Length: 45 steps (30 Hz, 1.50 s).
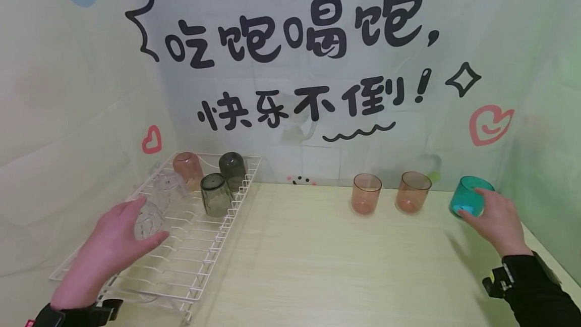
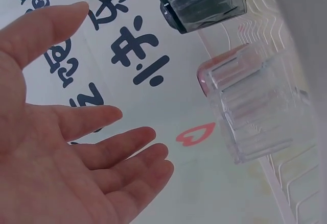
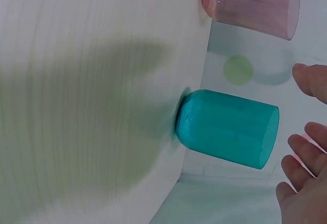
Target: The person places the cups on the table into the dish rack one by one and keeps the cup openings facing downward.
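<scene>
My left hand (image 1: 111, 238) hovers over the near left part of a white wire rack (image 1: 206, 261), thumb and fingers spread. Beyond its fingers an upside-down clear glass (image 1: 150, 222) rests on the rack, partly hidden by the hand. The left wrist view shows the palm (image 2: 87, 168) apart from the glasses, nothing in it. On the right, my right hand (image 1: 501, 218) is by an upright teal cup (image 1: 467, 197) on the table. In the right wrist view, a gap separates the loosely bent fingers (image 3: 306, 152) from the cup's rim.
Farther back on the rack sit another clear glass (image 1: 170, 189), a pink glass (image 1: 187, 165) and two dark grey glasses, one near (image 1: 217, 198) and one far (image 1: 233, 168). Two pink cups (image 1: 365, 195) (image 1: 413, 193) stand upright left of the teal one. A printed cloth (image 1: 290, 155) hangs behind.
</scene>
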Motion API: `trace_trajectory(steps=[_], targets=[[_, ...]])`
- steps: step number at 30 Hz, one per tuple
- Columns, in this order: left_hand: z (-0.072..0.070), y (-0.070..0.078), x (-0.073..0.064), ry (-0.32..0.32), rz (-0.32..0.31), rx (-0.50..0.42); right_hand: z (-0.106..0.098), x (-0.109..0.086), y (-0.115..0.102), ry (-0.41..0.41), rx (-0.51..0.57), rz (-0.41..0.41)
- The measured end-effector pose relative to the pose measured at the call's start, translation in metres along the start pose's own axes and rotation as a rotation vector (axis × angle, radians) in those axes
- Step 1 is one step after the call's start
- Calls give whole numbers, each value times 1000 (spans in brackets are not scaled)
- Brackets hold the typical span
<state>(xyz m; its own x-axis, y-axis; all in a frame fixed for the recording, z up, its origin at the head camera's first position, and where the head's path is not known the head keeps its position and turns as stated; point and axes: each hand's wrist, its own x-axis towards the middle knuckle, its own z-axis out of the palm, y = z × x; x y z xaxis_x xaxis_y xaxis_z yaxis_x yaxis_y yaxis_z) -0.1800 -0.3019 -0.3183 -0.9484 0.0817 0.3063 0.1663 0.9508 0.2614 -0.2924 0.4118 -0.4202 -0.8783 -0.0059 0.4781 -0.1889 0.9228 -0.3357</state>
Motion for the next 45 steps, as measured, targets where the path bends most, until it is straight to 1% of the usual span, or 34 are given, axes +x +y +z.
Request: trace_trajectory(steps=[7,13,18,21,27,32,34,36,39,43,45], targets=[[4,9,-6,35,29,-11,-1,1,2,30,-31,-37],[9,18,-12,93,72,-28,0,2,6,38,-52,-38],[15,27,-13,128,99,-46,5,3,11,45,-71,-36],[18,32,-12,137,111,-38,8,4,14,45,-100,-61],[23,40,-11,124,108,-34,16,5,21,59,-150,-137],[29,46,-9,148,148,-39,18,7,21,65,-156,-162],[31,49,-7,139,157,-37,18,7,20,53,-163,-162],[32,53,-6,115,159,-30,18,8,19,39,-175,-161],[34,57,-4,97,168,-19,19,8,19,-13,-184,-136],[38,62,-3,105,195,-19,20,9,19,-65,-191,-103],[40,64,-2,100,200,-20,21,9,19,-63,-196,-110]])
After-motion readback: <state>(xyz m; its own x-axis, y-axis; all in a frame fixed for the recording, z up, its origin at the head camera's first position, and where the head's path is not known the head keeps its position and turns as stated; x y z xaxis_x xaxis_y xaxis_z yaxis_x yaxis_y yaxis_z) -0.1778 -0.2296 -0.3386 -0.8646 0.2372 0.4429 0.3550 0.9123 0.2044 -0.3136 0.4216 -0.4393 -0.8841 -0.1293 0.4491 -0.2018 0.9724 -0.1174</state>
